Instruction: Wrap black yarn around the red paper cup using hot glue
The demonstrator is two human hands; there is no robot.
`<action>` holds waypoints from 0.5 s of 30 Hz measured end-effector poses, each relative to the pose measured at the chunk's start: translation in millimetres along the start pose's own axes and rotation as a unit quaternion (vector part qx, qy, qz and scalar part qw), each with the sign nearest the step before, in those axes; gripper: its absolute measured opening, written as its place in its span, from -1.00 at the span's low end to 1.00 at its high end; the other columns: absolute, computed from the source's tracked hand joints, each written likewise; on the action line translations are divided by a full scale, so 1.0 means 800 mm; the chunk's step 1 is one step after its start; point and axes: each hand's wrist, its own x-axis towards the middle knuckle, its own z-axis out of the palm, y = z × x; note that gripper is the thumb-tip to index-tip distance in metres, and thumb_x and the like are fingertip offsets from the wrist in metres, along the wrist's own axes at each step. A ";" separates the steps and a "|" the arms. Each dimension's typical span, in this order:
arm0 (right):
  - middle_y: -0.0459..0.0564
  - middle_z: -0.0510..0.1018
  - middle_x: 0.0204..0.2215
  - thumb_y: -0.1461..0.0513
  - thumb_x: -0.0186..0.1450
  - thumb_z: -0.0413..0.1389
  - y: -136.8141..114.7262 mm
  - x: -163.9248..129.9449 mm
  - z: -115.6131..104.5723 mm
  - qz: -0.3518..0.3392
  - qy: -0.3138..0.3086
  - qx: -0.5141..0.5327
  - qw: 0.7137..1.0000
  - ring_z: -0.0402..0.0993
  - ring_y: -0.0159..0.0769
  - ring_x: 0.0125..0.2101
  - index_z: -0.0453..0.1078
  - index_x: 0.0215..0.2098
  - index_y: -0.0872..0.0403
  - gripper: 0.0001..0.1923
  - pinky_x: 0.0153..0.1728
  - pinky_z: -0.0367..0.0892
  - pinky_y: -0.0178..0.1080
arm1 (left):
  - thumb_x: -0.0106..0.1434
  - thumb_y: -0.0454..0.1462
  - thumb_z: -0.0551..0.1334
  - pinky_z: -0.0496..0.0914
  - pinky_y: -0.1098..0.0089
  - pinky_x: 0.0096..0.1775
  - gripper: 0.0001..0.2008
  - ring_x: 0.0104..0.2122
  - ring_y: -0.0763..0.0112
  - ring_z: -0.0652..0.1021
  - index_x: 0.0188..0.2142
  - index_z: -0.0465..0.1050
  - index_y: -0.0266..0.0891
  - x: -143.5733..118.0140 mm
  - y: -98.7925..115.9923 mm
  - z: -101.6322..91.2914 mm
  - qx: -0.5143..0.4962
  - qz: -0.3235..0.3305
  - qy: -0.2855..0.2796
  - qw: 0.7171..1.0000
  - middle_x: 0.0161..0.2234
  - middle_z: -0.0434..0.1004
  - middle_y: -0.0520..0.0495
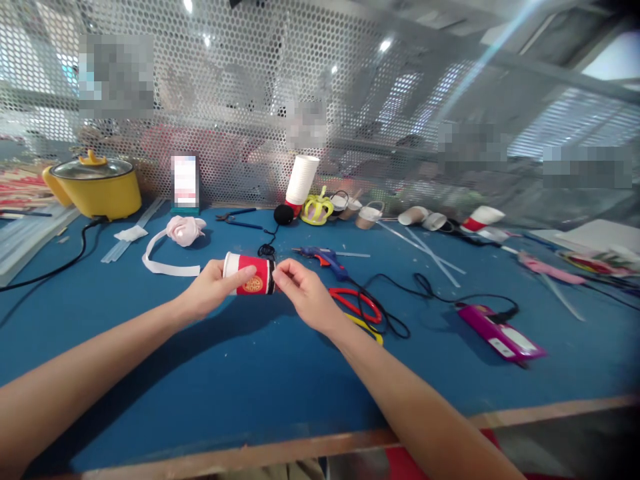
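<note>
My left hand [213, 288] is wrapped round a red and white paper cup [241, 273] lying sideways, with a gold emblem on its red side. Black yarn [271, 277] forms a dark band at the cup's right end. There my right hand [303, 288] pinches, thumb and forefinger together at the yarn; the exact strand between the fingertips is hidden. Behind the cup a black yarn ball [283, 215] rests on the table, its loose strand running down to a small tangle just above the cup.
On the blue table [210, 387] lie a glue gun [325, 257], red-handled scissors [356, 303], pliers [240, 218], a pink ribbon roll [185, 231] and a purple power strip [500, 333] with its cord. Farther back stand a yellow pot [107, 193], a phone [185, 181] and stacked cups [303, 179].
</note>
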 end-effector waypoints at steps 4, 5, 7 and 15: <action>-0.12 0.27 -0.52 0.19 0.29 -0.08 -0.007 -0.011 0.002 -0.082 0.020 -0.083 0.993 0.22 -0.38 -0.47 0.15 -0.47 0.05 -0.82 -0.39 0.17 -0.30 | -0.01 -0.03 0.30 0.37 0.44 -0.38 -0.63 -0.49 0.41 0.51 -0.43 0.52 -0.34 0.004 0.014 -0.004 -0.128 -0.118 -0.052 0.983 -0.46 0.56 -0.12; -0.10 0.29 -0.51 0.20 0.29 -0.08 -0.008 -0.013 0.003 -0.108 0.016 -0.101 0.989 0.23 -0.37 -0.45 0.15 -0.48 0.04 -0.82 -0.38 0.18 -0.29 | 0.01 -0.01 0.28 0.38 0.44 -0.40 -0.62 -0.50 0.41 0.51 -0.45 0.51 -0.34 0.005 0.016 -0.004 -0.145 -0.146 -0.058 0.977 -0.47 0.56 -0.13; -0.08 0.32 -0.49 0.20 0.29 -0.07 -0.009 -0.015 0.004 -0.147 0.000 -0.131 0.980 0.25 -0.35 -0.43 0.15 -0.50 0.04 -0.81 -0.35 0.20 -0.27 | 0.02 -0.03 0.28 0.37 0.45 -0.44 -0.64 -0.55 0.43 0.50 -0.50 0.50 -0.35 0.005 0.017 -0.004 -0.152 -0.170 -0.056 0.972 -0.52 0.54 -0.13; 0.01 0.45 -0.35 0.07 0.34 -0.17 -0.003 -0.008 -0.007 -0.091 0.114 -0.094 0.985 0.38 -0.28 -0.27 0.30 -0.37 0.05 -0.68 -0.18 0.26 -0.20 | -0.05 -0.11 0.34 0.25 0.51 -0.55 -0.73 -0.64 0.52 0.40 -0.58 0.47 -0.32 -0.002 0.009 0.005 -0.038 -0.043 -0.012 0.998 -0.64 0.48 -0.01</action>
